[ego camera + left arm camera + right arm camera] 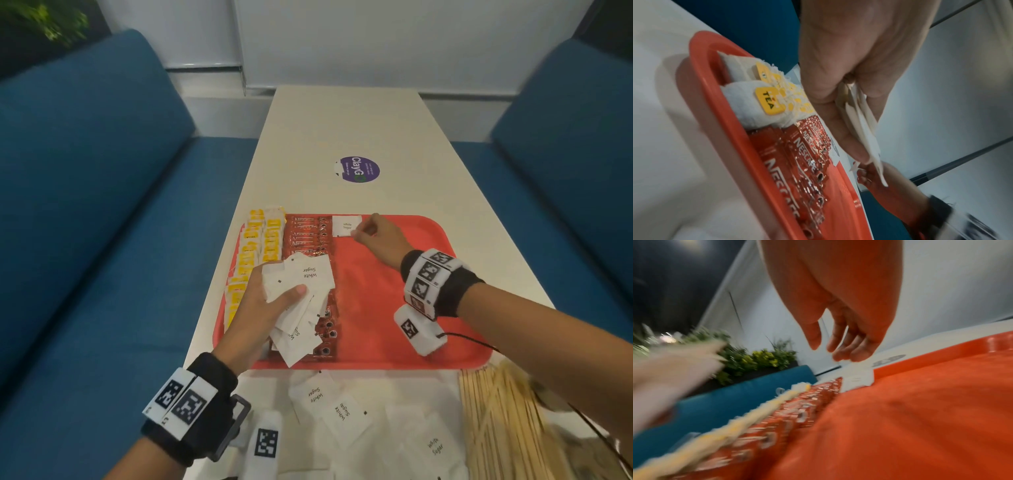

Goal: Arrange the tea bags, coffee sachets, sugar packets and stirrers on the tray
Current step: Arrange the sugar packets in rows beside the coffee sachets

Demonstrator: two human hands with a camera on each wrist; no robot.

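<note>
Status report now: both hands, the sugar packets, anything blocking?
Left hand grips sugar packet stack. Right hand at first sugar packet, far end of tray; contact unclear. Stirrers off tray. Nothing blocking.
</note>
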